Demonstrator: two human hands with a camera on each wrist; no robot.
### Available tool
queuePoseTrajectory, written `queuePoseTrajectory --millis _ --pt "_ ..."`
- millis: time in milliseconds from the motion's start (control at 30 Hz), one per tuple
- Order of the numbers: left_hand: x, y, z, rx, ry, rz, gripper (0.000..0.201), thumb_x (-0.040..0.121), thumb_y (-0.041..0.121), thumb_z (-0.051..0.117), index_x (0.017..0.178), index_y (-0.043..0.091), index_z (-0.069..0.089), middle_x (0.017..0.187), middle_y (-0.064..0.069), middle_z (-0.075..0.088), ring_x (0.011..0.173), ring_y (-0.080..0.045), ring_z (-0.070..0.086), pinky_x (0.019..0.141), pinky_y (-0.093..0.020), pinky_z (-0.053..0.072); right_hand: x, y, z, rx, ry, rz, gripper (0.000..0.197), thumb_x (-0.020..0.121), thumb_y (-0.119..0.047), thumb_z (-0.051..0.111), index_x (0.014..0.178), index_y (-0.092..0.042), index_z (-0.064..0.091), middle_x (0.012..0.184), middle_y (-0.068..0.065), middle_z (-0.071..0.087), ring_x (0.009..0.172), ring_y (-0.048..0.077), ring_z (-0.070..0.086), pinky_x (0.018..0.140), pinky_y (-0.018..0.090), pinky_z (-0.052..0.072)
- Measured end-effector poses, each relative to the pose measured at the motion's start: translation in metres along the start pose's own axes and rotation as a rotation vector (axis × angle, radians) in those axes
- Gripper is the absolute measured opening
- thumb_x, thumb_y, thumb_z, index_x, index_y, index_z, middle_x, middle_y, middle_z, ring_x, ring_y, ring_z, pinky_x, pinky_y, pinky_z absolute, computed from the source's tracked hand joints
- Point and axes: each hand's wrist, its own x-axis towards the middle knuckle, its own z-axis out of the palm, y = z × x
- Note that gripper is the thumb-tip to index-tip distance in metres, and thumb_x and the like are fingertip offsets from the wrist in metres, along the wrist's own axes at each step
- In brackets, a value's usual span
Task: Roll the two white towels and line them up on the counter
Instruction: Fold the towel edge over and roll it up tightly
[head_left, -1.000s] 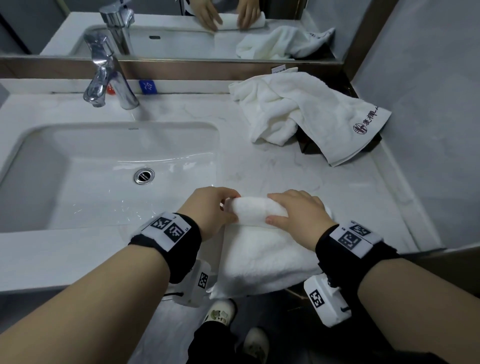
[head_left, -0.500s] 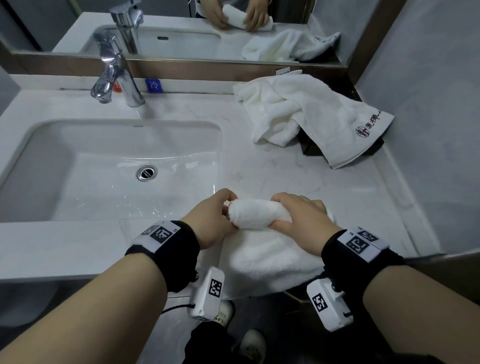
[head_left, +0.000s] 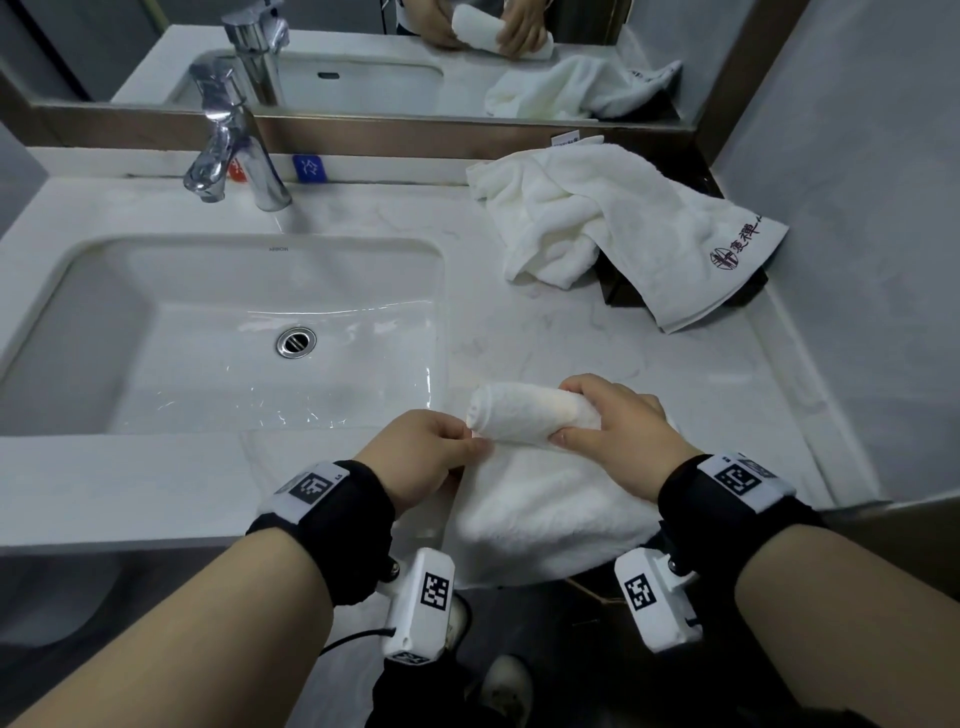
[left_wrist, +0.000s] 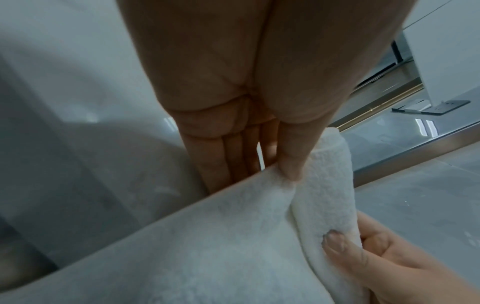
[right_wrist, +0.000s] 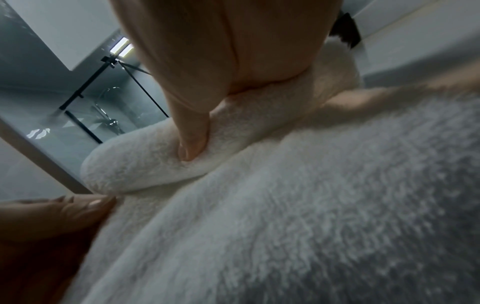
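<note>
A half-rolled white towel lies at the counter's front edge. Its roll (head_left: 524, 418) sits on top of its flat part (head_left: 545, 514), which hangs over the edge. My right hand (head_left: 576, 413) grips the roll's right half, thumb (right_wrist: 192, 144) pressed into the roll (right_wrist: 145, 164). My left hand (head_left: 470, 441) pinches the flat part's left edge just below the roll's end, thumb (left_wrist: 293, 164) on the cloth beside the roll (left_wrist: 330, 185). The second white towel (head_left: 597, 223), with a dark red logo, lies crumpled at the back right.
A white sink (head_left: 249, 332) fills the counter's left half, with a chrome faucet (head_left: 234, 156) behind it. A dark object (head_left: 623, 291) lies under the crumpled towel. A mirror (head_left: 363, 52) runs along the back and a grey wall (head_left: 857, 260) closes the right.
The roll has grown thicker and turned, its left end now pointing further away. My left hand has shifted from the roll's end to the flat edge below it.
</note>
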Motion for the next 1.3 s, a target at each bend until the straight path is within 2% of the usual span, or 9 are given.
queuePoseTrajectory --millis 133,333,500,633,800,900,967,1100,1300 --pt "0.0 -0.005 0.0 -0.036 0.072 -0.001 0.022 0.081 0.027 0.078 0.07 0.008 0.074 0.071 -0.011 0.071 0.062 -0.021 0.061 0.068 -0.034 0.049 -0.001 0.003 -0.002 0.03 -0.012 -0.014 0.032 0.078 -0.053 0.063 0.107 -0.047 0.05 0.101 -0.013 0.058 0.103 0.019 0.039 0.092 0.039 0.039" --pt "0.001 -0.01 -0.004 0.04 0.222 0.023 0.018 0.072 0.024 0.086 0.068 0.011 0.075 0.066 -0.001 0.074 0.056 -0.006 0.064 0.053 -0.015 0.048 -0.002 0.003 -0.008 0.017 -0.072 -0.047 0.031 0.077 -0.056 0.061 0.104 -0.048 0.05 0.099 -0.016 0.059 0.102 0.02 0.039 0.092 0.038 0.037" --pt "0.005 -0.009 -0.005 0.12 0.284 0.028 0.022 0.068 0.021 0.088 0.06 0.011 0.07 0.056 0.005 0.068 0.051 -0.005 0.06 0.053 -0.018 0.045 -0.002 0.004 -0.01 0.0 -0.081 -0.064 0.028 0.079 -0.053 0.062 0.103 -0.049 0.05 0.101 -0.017 0.059 0.102 0.021 0.039 0.093 0.039 0.036" --pt "0.008 -0.005 -0.001 0.411 0.334 0.071 0.026 0.074 0.026 0.081 0.058 0.019 0.063 0.06 0.008 0.064 0.059 -0.006 0.057 0.055 -0.021 0.04 -0.003 0.002 -0.007 -0.005 -0.057 -0.079 0.025 0.08 -0.051 0.063 0.102 -0.047 0.051 0.1 -0.014 0.059 0.1 0.018 0.039 0.091 0.035 0.031" --pt "0.011 -0.001 -0.004 0.436 0.234 0.057 0.019 0.078 0.025 0.078 0.071 0.02 0.061 0.068 0.005 0.065 0.063 -0.011 0.061 0.056 -0.023 0.044 -0.003 -0.002 -0.002 -0.045 0.004 -0.076 0.026 0.081 -0.051 0.063 0.103 -0.045 0.051 0.096 -0.015 0.056 0.095 0.013 0.038 0.091 0.033 0.031" --pt "0.013 -0.001 -0.01 0.157 0.157 0.06 0.015 0.083 0.016 0.073 0.096 0.02 0.065 0.086 -0.007 0.074 0.08 -0.027 0.071 0.076 -0.04 0.058 -0.005 -0.001 -0.001 -0.027 0.011 -0.081 0.026 0.08 -0.05 0.064 0.102 -0.046 0.052 0.095 -0.016 0.055 0.092 0.01 0.036 0.089 0.032 0.03" --pt "0.014 0.0 -0.011 0.0 0.094 0.089 0.012 0.088 0.013 0.068 0.097 0.019 0.072 0.092 -0.011 0.076 0.086 -0.03 0.072 0.086 -0.046 0.057 -0.005 0.001 -0.002 -0.023 -0.015 -0.075 0.028 0.079 -0.051 0.064 0.103 -0.047 0.052 0.1 -0.015 0.056 0.1 0.017 0.037 0.091 0.034 0.032" --pt "0.02 0.005 -0.011 -0.098 0.055 0.125 0.02 0.09 0.006 0.064 0.082 0.019 0.078 0.086 -0.012 0.076 0.078 -0.024 0.07 0.084 -0.041 0.056 -0.008 0.002 -0.003 0.007 -0.049 -0.089 0.027 0.077 -0.049 0.066 0.101 -0.048 0.053 0.1 -0.017 0.057 0.104 0.019 0.037 0.092 0.034 0.032" --pt "0.018 0.013 -0.018 -0.146 -0.101 0.142 0.012 0.089 0.01 0.068 0.095 0.012 0.079 0.097 -0.015 0.076 0.087 -0.025 0.073 0.078 -0.032 0.058 -0.006 0.004 -0.003 -0.006 -0.052 -0.095 0.029 0.076 -0.049 0.066 0.101 -0.047 0.054 0.102 -0.016 0.059 0.108 0.022 0.04 0.097 0.038 0.034"
